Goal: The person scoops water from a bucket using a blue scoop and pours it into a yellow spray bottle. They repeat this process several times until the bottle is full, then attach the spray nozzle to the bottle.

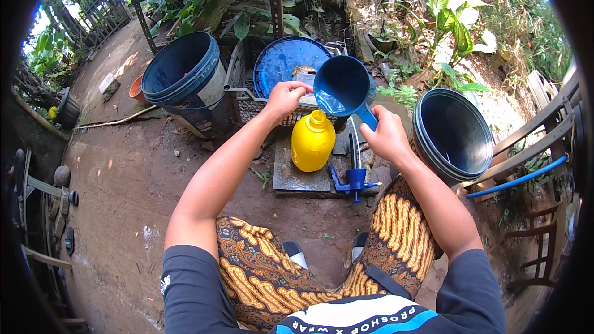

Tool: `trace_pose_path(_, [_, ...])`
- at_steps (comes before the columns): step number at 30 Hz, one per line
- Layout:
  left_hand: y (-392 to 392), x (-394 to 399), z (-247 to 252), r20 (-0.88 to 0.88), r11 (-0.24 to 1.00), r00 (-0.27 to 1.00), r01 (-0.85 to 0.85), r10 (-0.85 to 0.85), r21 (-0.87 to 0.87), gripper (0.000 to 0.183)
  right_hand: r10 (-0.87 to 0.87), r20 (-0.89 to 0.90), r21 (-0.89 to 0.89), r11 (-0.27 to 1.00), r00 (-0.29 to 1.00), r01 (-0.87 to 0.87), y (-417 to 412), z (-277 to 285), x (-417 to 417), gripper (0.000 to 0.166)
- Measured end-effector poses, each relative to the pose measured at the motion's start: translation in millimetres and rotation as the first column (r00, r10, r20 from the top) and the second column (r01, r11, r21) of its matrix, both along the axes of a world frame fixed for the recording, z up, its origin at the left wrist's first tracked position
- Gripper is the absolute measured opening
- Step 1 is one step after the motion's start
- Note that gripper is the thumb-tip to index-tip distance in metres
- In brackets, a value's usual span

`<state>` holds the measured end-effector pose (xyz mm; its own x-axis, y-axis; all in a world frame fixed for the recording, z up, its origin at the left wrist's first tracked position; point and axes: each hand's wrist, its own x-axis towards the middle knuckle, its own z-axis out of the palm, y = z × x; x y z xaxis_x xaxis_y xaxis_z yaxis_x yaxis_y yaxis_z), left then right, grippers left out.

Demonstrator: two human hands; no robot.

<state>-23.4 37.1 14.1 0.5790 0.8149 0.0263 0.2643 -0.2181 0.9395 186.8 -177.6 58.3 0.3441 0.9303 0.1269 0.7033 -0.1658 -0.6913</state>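
My right hand grips the handle of a blue plastic water dipper. The dipper is tilted, with clear water at its lower lip, right over the mouth of a yellow plastic sprayer bottle. At the dipper's left rim are the fingertips of my left hand, which seem to pinch it. The bottle stands upright and uncapped on a stone tile. Beside it on the right lies the blue sprayer pump head, its trigger to the left and its pale tube pointing away from me.
A large dark blue bucket stands at the left, another open bucket at the right. Between them behind the bottle is a plastic crate holding a blue lid. A blue hose and wooden chair parts edge the right side.
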Motion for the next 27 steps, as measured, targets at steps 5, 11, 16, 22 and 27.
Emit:
trace_pose_path(5, [-0.7,0.0,0.3,0.017,1.000,1.000,0.003,-0.003,0.003,0.029,-0.010,-0.022,-0.042,0.999,1.000,0.009,-0.4,3.9,-1.2,0.029])
trace_pose_path(11, [-1.3,-0.1,0.4,0.020,1.000,1.000,0.003,-0.003,0.005,0.029,-0.015,-0.033,-0.062,0.998,0.999,0.013,-1.1,7.4,-2.3,0.031])
trace_pose_path(16, [2.4,-0.6,-3.4,0.017,1.000,1.000,0.008,-0.008,0.013,0.029,-0.003,0.020,-0.007,1.000,1.000,0.003,-0.2,1.9,-0.7,0.028])
trace_pose_path(22, [1.1,0.6,-5.3,0.054,1.000,0.999,-0.011,0.010,0.016,0.027,-0.010,0.019,-0.007,1.000,1.000,0.011,-0.2,1.9,-0.5,0.029])
trace_pose_path(27, [2.7,0.9,-6.3,0.047,1.000,0.999,-0.013,0.013,0.017,0.027,0.000,0.005,-0.014,1.000,1.000,0.000,1.1,-2.8,2.0,0.028])
